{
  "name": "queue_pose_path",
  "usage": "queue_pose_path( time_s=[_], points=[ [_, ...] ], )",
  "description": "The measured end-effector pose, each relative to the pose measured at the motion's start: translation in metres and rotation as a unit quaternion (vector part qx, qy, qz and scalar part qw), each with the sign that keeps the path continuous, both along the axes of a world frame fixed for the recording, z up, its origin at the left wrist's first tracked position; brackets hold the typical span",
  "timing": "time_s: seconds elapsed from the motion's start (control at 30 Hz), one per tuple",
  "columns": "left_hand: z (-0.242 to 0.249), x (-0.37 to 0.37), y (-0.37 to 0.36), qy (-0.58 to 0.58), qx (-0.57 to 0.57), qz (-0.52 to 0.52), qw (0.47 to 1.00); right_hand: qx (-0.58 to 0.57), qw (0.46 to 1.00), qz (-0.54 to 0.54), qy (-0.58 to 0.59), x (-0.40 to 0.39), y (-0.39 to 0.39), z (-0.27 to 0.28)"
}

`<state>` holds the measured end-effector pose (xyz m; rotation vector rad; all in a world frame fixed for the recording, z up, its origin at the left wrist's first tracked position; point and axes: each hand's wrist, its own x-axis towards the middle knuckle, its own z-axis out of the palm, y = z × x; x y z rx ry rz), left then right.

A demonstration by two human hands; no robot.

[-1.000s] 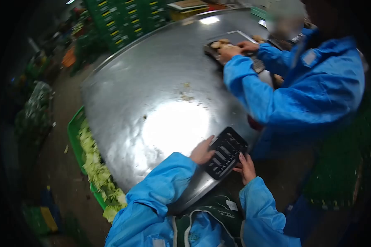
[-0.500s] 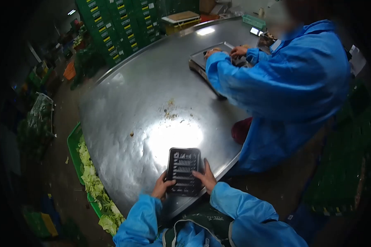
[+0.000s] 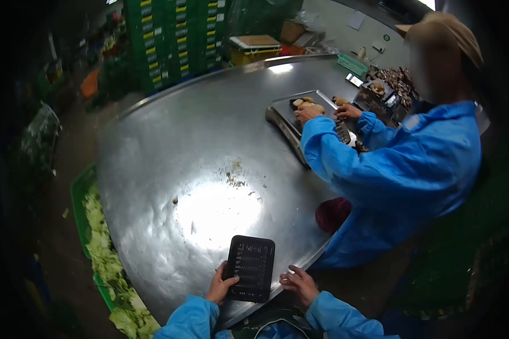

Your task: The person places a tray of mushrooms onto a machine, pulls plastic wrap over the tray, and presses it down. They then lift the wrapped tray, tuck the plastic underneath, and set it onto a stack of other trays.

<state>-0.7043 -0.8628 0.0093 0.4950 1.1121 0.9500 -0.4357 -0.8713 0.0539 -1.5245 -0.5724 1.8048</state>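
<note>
A black plastic food tray (image 3: 254, 268) with a ribbed bottom tilts up near the front edge of the metal table (image 3: 147, 164). My left hand (image 3: 221, 283) grips its left side, thumb lying over the rim. To the right of the tray, my right hand (image 3: 301, 285) is off it, fingers loosely apart and holding nothing. Across the table, a co-worker in a blue smock (image 3: 401, 152) handles pale brown mushrooms (image 3: 310, 105) over a weighing scale (image 3: 288, 127).
Leafy green trimmings (image 3: 104, 254) fill a green crate (image 3: 80, 212) along the table's left side. Green crates (image 3: 175, 45) are stacked behind. A heap of mushrooms (image 3: 398, 82) lies at the far right, and a dark red bundle (image 3: 332, 213) rests by the co-worker.
My right hand has let go of the tray and moved off to its right; the left keeps hold. My view has tilted up, showing more of the co-worker and the mushroom heap.
</note>
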Motion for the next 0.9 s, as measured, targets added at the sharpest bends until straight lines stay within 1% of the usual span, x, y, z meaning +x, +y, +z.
queue_pose_path(
  time_s=[0.07,0.1,0.17,0.23,0.3,0.37,0.43,0.47,0.5,0.53,0.57,0.6,0.63,0.7,0.77,0.8,0.83,0.9],
  points=[
    [0.001,-0.004,0.0,0.022,-0.01,-0.018,1.0,-0.028,1.0,0.001,-0.01,0.009,-0.011,0.008],
    [0.0,-0.005,-0.001,0.013,-0.022,-0.014,1.0,-0.04,0.999,-0.008,-0.004,0.009,-0.017,0.012],
    [0.003,-0.003,-0.002,0.04,-0.018,-0.019,0.999,-0.058,0.998,-0.017,-0.005,0.003,-0.021,0.016],
    [0.011,-0.004,0.0,0.016,-0.027,-0.02,0.999,-0.05,0.998,-0.01,-0.034,-0.011,-0.017,0.016],
    [0.014,-0.006,0.003,0.099,0.054,-0.037,0.993,-0.041,0.998,-0.006,-0.053,-0.029,-0.006,0.017],
    [0.019,-0.007,0.007,0.097,0.037,-0.036,0.994,-0.032,0.997,-0.001,-0.068,-0.046,0.006,0.017],
    [0.01,-0.006,0.005,0.05,0.044,-0.04,0.997,-0.043,0.995,0.045,-0.072,-0.059,0.016,0.018],
    [0.006,-0.006,0.008,0.14,0.093,-0.068,0.983,-0.033,0.999,0.016,-0.037,-0.072,0.022,0.029],
    [0.004,-0.005,0.008,0.136,0.087,-0.065,0.985,-0.038,0.998,0.021,-0.041,-0.073,0.024,0.033],
    [0.001,-0.001,0.011,0.15,0.122,-0.07,0.979,-0.05,0.999,-0.018,-0.011,-0.072,0.025,0.035],
    [0.013,0.001,0.018,0.164,0.153,-0.077,0.971,-0.064,0.996,-0.058,0.018,-0.071,0.025,0.036],
    [0.029,0.002,0.026,0.164,0.157,-0.098,0.969,-0.06,0.993,-0.09,0.042,-0.067,0.026,0.04],
    [0.041,0.005,0.032,0.157,0.142,-0.097,0.973,-0.039,0.993,-0.099,0.04,-0.064,0.027,0.048],
    [0.056,0.013,0.04,0.185,0.232,-0.126,0.947,-0.028,0.993,-0.117,-0.003,-0.054,0.028,0.063],
    [0.059,0.027,0.041,0.156,0.231,-0.124,0.952,-0.017,0.984,-0.176,-0.031,-0.041,0.022,0.061],
    [0.058,0.032,0.042,0.135,0.243,-0.12,0.953,-0.009,0.98,-0.196,-0.025,-0.045,0.026,0.068],
    [0.057,0.037,0.041,0.133,0.239,-0.119,0.955,0.007,0.978,-0.21,-0.014,-0.04,0.025,0.064],
    [0.055,0.044,0.036,0.123,0.226,-0.146,0.955,0.002,0.969,-0.247,-0.023,-0.026,0.013,0.052]
  ],
)
